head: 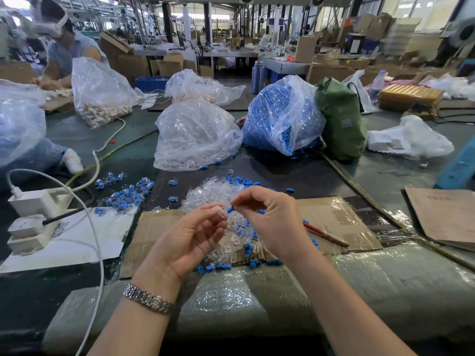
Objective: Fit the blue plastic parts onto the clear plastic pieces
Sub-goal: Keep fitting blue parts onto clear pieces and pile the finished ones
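Note:
My left hand (191,238) pinches a small clear plastic piece (220,212) at its fingertips, palm turned up. Close to its right, my right hand (272,217) pinches a small blue plastic part (230,208) whose tip almost meets the clear piece. Both hands hover above a loose heap of clear pieces (205,195) mixed with blue parts (250,249) on a cardboard sheet (339,222). Several pieces with blue parts fitted lie in a pile (126,195) to the left.
A bag of clear pieces (195,136) and a bag of blue parts (280,116) stand behind the heap, beside a green bag (341,122). White power strips (33,219) and cables lie left. A red pencil (326,235) lies right. Another person (64,47) works at far left.

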Tool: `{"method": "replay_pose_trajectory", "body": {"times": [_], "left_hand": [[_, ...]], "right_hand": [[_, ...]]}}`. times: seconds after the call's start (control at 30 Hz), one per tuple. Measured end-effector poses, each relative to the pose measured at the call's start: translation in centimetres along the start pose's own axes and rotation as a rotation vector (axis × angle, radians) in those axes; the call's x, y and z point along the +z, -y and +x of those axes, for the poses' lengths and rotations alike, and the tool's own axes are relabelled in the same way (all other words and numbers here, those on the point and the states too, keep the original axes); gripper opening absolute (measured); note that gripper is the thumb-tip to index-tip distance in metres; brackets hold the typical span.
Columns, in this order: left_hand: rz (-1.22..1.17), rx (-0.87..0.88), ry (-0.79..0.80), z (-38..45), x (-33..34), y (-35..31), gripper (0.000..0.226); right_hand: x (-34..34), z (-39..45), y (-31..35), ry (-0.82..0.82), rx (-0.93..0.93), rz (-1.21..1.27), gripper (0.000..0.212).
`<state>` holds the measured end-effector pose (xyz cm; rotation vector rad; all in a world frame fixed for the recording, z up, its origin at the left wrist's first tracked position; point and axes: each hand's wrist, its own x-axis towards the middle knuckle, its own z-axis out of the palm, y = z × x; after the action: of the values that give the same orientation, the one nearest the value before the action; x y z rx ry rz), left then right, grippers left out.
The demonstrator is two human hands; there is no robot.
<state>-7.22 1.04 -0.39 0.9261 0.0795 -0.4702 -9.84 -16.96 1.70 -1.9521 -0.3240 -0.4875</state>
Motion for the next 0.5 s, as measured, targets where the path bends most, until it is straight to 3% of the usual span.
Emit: {"method": "replay_pose_trajectory", "body": {"times": [0.17,0.5], "left_hand": [[0.048,-0.057,0.046,-0.17,0.23,0.25,0.011],[0.217,0.101,0.129,-0.67,0.04,-0.10,0.023]], "right_hand": [[0.23,-0.19,0.21,0.028,-0.073,-0.080,0.019],[-0.32,-0.32,0.86,0.082,-0.151,-0.216,0.014]]}}
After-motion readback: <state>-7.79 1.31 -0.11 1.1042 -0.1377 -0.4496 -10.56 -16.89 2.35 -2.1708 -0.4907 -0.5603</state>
